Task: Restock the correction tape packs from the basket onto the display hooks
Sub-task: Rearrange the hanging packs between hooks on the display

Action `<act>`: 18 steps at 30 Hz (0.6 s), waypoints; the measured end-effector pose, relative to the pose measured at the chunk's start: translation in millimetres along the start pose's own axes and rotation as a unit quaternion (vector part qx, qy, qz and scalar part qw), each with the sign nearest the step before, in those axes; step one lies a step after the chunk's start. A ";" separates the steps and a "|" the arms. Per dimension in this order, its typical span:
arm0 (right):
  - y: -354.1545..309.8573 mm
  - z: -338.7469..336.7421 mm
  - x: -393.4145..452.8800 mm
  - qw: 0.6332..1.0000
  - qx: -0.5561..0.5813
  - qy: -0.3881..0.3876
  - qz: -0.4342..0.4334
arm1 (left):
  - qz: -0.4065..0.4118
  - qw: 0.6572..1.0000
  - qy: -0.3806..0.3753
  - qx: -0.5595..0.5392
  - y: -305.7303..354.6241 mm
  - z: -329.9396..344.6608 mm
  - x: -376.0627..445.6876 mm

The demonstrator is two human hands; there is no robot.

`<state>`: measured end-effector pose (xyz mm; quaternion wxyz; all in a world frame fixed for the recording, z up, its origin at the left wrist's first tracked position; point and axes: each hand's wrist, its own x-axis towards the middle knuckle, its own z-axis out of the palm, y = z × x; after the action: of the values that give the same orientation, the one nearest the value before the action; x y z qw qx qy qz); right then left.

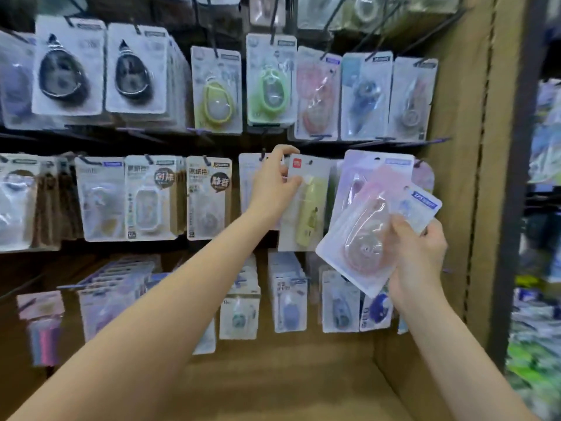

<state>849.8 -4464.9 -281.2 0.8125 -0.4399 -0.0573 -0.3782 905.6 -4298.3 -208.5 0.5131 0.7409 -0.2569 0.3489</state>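
Observation:
My left hand [274, 186] reaches up to the middle row of the display and pinches the top left edge of a yellow correction tape pack [306, 205] with a red corner label, near a black hook [262, 154]. My right hand [420, 253] grips a tilted pink correction tape pack [361, 238], with a second small pack with a blue label [420, 208] behind it. Another pink pack [368, 171] hangs just behind them. The basket is not in view.
Rows of hooks carry many blister packs: black ones [63, 68] top left, green ones [270, 83] in the top middle, blue ones [288, 296] below. A cardboard side panel [455, 147] bounds the display on the right. A cardboard ledge [273, 375] lies below.

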 end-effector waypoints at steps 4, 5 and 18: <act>-2.5 -2.8 10.0 1.000 -0.024 -0.007 -0.011 | -0.025 0.999 0.006 -0.025 -6.7 8.6 18.4; -2.8 -3.9 12.2 0.999 -0.031 -0.009 -0.012 | -0.033 0.999 0.007 -0.025 -8.6 10.8 21.7; 2.7 -18.9 24.0 0.998 -0.047 -0.026 0.013 | -0.055 0.995 0.058 0.054 -26.0 23.8 28.8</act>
<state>864.1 -4492.0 -284.3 0.7941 -0.4879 -0.0546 -0.3584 948.8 -4312.5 -206.6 0.5045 0.7595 -0.1662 0.3755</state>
